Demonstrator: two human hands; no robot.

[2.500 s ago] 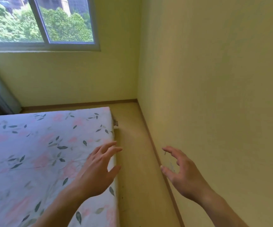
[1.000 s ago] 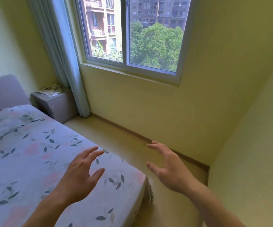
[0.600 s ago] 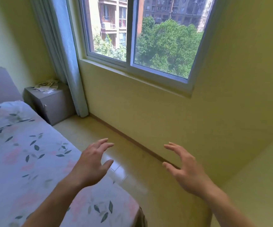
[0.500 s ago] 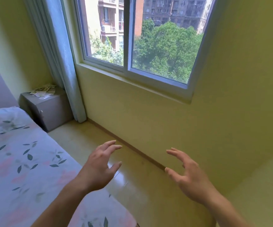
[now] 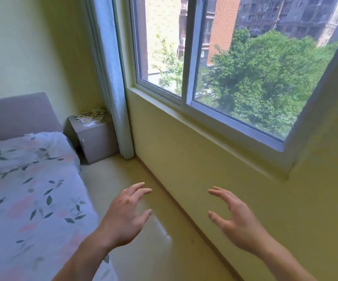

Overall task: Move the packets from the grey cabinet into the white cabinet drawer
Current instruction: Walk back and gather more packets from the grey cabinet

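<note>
Packets [image 5: 90, 117] are seen as a loose, flat heap of pale paper sachets on top of the grey cabinet [image 5: 95, 138], a small boxy unit with a smooth matt front set in the corner between the bed [image 5: 28, 195] and the curtain [image 5: 111, 78]. They lie well apart from both hands, far ahead and to the left of them. Nothing is held by the left hand [image 5: 123, 218], which is raised over the floor [image 5: 143, 240] beside the bed edge with fingers spread and gently bent. The right hand [image 5: 237, 220] is held likewise in front of the yellow wall [image 5: 204, 169], fingers apart and empty. A leaf-printed sheet covers the bed, and a window [image 5: 214, 63] is set above.
</note>
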